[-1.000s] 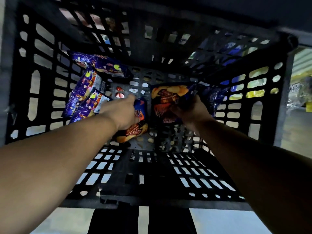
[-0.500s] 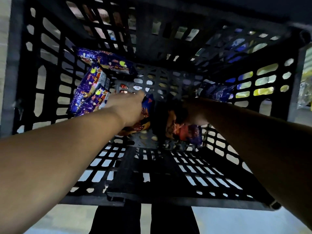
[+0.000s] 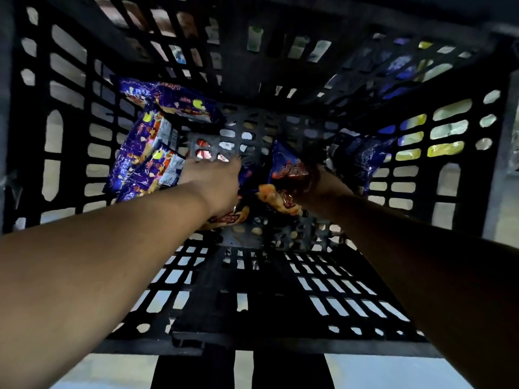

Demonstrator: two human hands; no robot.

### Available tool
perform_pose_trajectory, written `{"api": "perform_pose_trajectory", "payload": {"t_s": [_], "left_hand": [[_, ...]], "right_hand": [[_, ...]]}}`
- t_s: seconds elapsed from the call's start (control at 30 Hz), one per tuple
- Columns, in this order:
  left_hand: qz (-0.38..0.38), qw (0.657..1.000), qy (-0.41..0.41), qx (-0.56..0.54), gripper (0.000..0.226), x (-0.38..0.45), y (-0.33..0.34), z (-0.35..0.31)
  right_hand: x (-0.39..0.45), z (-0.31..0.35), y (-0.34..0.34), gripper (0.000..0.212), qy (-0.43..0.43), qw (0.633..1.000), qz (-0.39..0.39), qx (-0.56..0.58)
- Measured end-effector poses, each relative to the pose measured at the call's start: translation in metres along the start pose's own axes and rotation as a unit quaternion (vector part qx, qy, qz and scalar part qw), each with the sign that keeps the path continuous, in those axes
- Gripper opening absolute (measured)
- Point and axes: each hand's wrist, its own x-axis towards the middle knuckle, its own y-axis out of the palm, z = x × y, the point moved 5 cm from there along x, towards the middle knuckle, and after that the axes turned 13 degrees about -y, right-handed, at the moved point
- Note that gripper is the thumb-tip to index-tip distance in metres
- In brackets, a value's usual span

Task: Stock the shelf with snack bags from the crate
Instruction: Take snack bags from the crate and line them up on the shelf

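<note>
Head view down into the crate: a glossy crinkled blue-and-orange foil snack bag (image 3: 283,178) sits at the bottom, gripped by the right hand (image 3: 320,183), fingers curled round its edge. The left hand (image 3: 216,183) lies on a second orange-printed foil bag (image 3: 230,217), though whether it grips is hidden. Slick, puffy film could slide from a one-edge hold, or snag and tear on the black plastic lattice crate (image 3: 252,304) with its hard slotted walls. Purple shiny bags (image 3: 146,153) slump against the left wall; a dark blue one (image 3: 359,158) lies right
</note>
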Motion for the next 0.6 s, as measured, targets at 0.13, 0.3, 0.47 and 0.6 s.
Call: {"api": "perform_pose_trajectory", "payload": {"t_s": [0.13,0.3,0.47,0.6], "left_hand": [[0.012,1.0,-0.001,-0.003,0.053,0.002,0.0,-0.001],[0.024,1.0,0.009,0.009,0.055,0.0,0.006,-0.003],[0.023,1.0,0.0,-0.014,0.051,-0.005,0.004,0.006],[0.017,0.999,0.02,-0.02,0.052,-0.009,0.0,0.0]], "right_hand": [[0.002,-0.009,-0.006,0.085,-0.016,0.999,-0.03,0.007],[0.017,0.005,0.009,0.088,-0.029,0.993,0.059,-0.094],[0.014,0.007,0.002,0.081,-0.036,0.986,0.064,-0.148],[0.003,0.002,-0.02,0.086,-0.041,0.978,0.073,-0.19]]}}
